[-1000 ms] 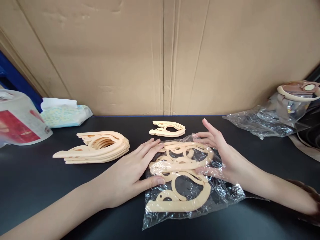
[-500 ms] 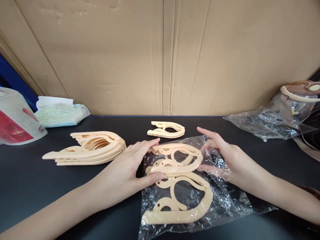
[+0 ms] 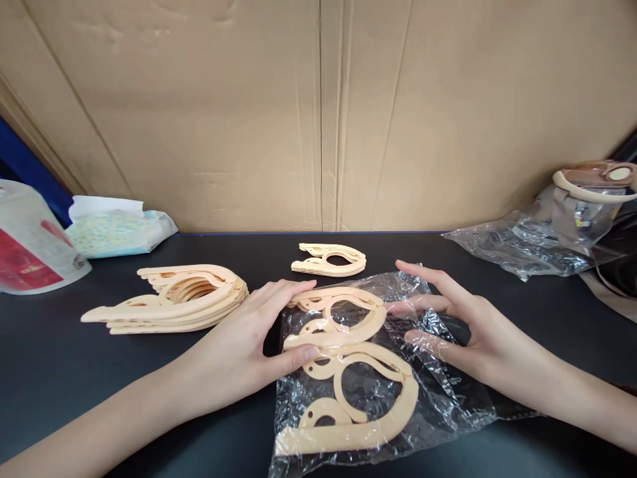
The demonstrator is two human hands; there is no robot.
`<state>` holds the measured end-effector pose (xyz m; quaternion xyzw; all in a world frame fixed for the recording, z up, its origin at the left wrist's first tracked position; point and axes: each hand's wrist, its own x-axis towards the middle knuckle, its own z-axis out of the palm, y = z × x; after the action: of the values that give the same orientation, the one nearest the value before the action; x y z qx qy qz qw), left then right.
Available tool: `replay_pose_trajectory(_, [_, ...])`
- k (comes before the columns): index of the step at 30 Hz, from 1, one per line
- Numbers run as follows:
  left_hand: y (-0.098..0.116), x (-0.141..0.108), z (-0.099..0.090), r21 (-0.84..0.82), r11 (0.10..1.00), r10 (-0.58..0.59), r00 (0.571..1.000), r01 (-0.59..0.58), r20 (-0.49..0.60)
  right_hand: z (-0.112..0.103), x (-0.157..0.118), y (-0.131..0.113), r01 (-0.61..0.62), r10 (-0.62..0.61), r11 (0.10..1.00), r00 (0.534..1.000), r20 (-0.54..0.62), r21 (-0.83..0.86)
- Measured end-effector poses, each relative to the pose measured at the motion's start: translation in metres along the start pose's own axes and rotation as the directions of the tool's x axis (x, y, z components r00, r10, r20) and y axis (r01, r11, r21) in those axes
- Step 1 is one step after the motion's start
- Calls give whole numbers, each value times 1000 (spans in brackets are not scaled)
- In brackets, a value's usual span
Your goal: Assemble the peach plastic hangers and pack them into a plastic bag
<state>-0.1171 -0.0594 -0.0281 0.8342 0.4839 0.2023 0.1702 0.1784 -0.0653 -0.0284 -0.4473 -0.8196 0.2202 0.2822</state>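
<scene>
A clear plastic bag (image 3: 438,405) lies on the black table with beige folded hangers (image 3: 368,435) inside, two groups one above the other. My left hand (image 3: 269,325) rests at the bag's left edge, fingers spread, the thumb on the plastic over the hangers. My right hand (image 3: 458,318) is at the bag's right part, fingers apart, the fingertips by the upper hangers' rounded end. Left of my left hand sits a stack of beige folded hangers (image 3: 184,315). Behind the bag lies a smaller pile of similar hangers (image 3: 331,260).
A tissue pack (image 3: 119,229) and a white and red roll package (image 3: 40,239) stand at the back left. At the right are crumpled clear plastic (image 3: 512,245) and a clear cup with a brown lid (image 3: 587,206). Cardboard (image 3: 223,119) rises behind the table.
The upper hangers in the bag have shifted left, closer to my left hand. My right hand's fingers have spread, and its thumb has moved right. My left hand has barely moved.
</scene>
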Motion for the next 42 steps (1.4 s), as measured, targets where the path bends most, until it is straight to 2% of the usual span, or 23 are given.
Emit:
replay_pose_trajectory(5, [-1,1,-1,-66,998,-17,1000,17,13,-3,0,-2,-50,46,998,993,105,39])
replay_pose_trajectory(8, [-2,2,-1,-101,994,-39,999,41,16,-5,1,-4,-29,30,1000,987,160,-5])
replay_pose_trajectory(15, [-5,2,-1,-90,996,-13,999,16,29,-4,0,-2,20,-8,997,986,166,-70])
replay_pose_trajectory(17, [-5,1,0,-34,999,18,1000,-18,16,-5,1,-1,48,-38,996,992,121,-80])
replay_pose_trajectory(20, [-5,-2,3,67,997,48,999,-48,6,-13,5,-1,49,-55,993,997,-53,-110])
replay_pose_trajectory(22, [-4,-4,4,121,990,67,998,-67,4,-22,10,0,38,-65,989,980,-189,-141])
replay_pose_trajectory(24, [-3,-6,5,161,983,83,997,-83,8,-32,19,-1,61,-111,979,961,-254,-195])
replay_pose_trajectory(25, [-3,-6,5,175,980,89,996,-90,14,-36,25,-1,84,-139,970,963,-231,-230])
replay_pose_trajectory(29, [-2,-5,2,220,963,148,988,-155,44,-39,67,-3,188,-203,929,979,-16,-319])
replay_pose_trajectory(32, [-3,-3,1,267,932,240,969,-245,51,-27,106,-1,332,-301,867,943,140,-372])
replay_pose_trajectory(34, [-4,-1,1,293,906,303,951,-307,60,-16,128,1,379,-302,864,917,262,-331])
replay_pose_trajectory(39, [-6,0,3,310,867,375,921,-389,107,3,162,2,297,-168,901,911,378,-315])
replay_pose_trajectory(42, [-7,-1,3,310,865,376,919,-394,119,5,169,1,305,-163,898,900,404,-318])
